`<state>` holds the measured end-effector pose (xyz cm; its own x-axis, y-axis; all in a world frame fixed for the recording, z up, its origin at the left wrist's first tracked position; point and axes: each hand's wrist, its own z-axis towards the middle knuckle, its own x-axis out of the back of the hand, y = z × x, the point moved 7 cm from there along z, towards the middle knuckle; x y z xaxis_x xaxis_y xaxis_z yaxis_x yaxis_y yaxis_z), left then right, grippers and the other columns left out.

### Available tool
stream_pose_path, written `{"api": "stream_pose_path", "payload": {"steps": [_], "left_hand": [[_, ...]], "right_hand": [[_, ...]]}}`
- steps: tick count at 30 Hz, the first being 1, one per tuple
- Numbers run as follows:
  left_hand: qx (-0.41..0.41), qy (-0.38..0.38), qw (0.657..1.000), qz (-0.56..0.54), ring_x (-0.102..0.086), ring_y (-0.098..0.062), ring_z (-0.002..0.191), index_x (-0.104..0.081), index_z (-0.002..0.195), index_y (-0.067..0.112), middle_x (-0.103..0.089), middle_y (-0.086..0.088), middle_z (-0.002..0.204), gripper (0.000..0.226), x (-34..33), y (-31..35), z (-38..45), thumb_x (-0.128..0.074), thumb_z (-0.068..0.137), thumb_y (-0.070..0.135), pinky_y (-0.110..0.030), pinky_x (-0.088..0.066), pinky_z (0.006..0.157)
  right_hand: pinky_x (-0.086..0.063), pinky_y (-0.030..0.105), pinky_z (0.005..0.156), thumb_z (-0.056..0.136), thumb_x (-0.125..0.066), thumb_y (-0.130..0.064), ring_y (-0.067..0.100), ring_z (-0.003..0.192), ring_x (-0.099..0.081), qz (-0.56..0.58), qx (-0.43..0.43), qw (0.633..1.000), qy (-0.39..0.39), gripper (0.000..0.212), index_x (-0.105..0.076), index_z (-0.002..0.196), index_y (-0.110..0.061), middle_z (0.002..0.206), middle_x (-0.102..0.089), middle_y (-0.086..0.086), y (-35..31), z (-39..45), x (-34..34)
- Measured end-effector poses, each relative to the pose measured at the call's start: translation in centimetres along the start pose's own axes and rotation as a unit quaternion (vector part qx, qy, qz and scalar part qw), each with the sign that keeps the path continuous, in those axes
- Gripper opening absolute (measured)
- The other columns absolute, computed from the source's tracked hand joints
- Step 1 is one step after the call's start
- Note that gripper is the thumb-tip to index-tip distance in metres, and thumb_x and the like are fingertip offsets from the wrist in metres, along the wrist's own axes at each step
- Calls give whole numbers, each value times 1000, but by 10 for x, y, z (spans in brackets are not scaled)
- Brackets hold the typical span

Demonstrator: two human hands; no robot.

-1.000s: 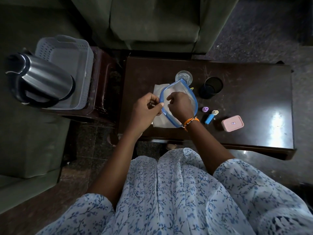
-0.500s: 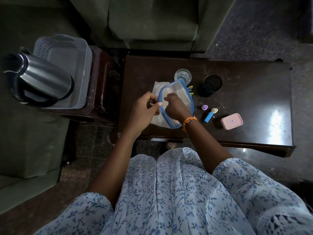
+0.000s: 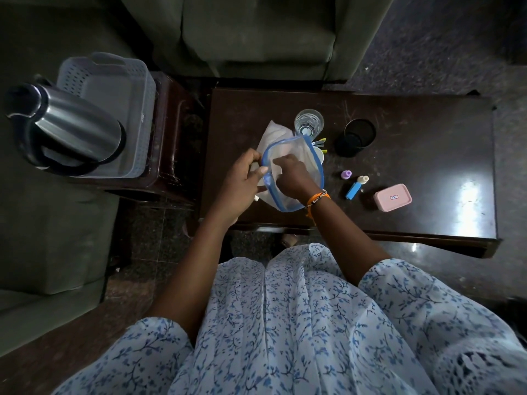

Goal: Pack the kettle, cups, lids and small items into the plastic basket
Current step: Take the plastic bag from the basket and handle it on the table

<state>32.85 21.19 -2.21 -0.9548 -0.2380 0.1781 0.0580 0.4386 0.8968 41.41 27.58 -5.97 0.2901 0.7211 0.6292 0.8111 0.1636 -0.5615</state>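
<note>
A clear lid with a blue rim (image 3: 302, 151) is held tilted over the dark wooden table (image 3: 413, 155). My left hand (image 3: 242, 183) pinches its left rim. My right hand (image 3: 293, 176) grips it from the near side, fingers against the clear panel. Under it lie white paper (image 3: 275, 132) and a white cup edge (image 3: 318, 156). A glass cup (image 3: 308, 122), a black cup (image 3: 355, 136), a purple cap (image 3: 346, 174), a blue tube (image 3: 355, 188) and a pink box (image 3: 392, 197) stand on the table. The steel kettle (image 3: 71, 124) lies in the grey plastic basket (image 3: 139, 92) at the left.
The basket rests on a small dark side table (image 3: 174, 132). Green sofas stand behind the table (image 3: 256, 32) and at the left (image 3: 42, 238). Yellow and green sticks (image 3: 319, 142) peek out beside the lid.
The lid has shifted slightly toward me and tilted more, with both hands staying on it. The other objects have not moved.
</note>
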Motion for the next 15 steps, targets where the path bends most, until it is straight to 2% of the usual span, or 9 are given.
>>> {"api": "stream_pose_path", "payload": {"steps": [4,7,9,13,15], "left_hand": [[10,-16,1000,-22,-63,-5,92,-51,85,32,-61,9,98,25,-1,-1,-2,-44,97,11,-27,-57,76],[16,-9,1000,-22,-62,-4,90,-51,86,29,-60,9,96,22,1,-3,-2,-44,97,12,-26,-56,73],[23,1,999,-29,-62,-5,90,-50,85,27,-60,7,95,20,3,-4,-1,-43,97,12,-24,-55,71],[40,6,998,-54,-65,-12,93,-50,85,24,-63,4,97,19,5,-5,-1,-43,97,11,-31,-56,76],[42,6,998,-56,-65,-7,90,-50,85,24,-63,5,95,19,5,-5,-1,-43,97,12,-30,-57,76]], "right_hand": [[-33,36,109,91,-46,-4,32,127,-44,6,24,1000,-7,39,-48,130,-1,137,-47,19,-2,0,-1],[-42,32,93,90,-50,-6,31,112,-56,41,33,998,44,27,-62,114,-2,119,-62,18,-7,0,6],[-45,33,88,88,-50,-4,29,102,-61,67,22,994,85,22,-68,101,-2,107,-68,17,-6,3,12],[-51,40,86,83,-58,-1,30,94,-62,134,-27,982,128,10,-61,92,-1,99,-67,19,0,8,20],[-52,40,85,80,-59,2,28,93,-61,158,-54,978,127,16,-52,90,-8,102,-66,20,0,12,17]]}}
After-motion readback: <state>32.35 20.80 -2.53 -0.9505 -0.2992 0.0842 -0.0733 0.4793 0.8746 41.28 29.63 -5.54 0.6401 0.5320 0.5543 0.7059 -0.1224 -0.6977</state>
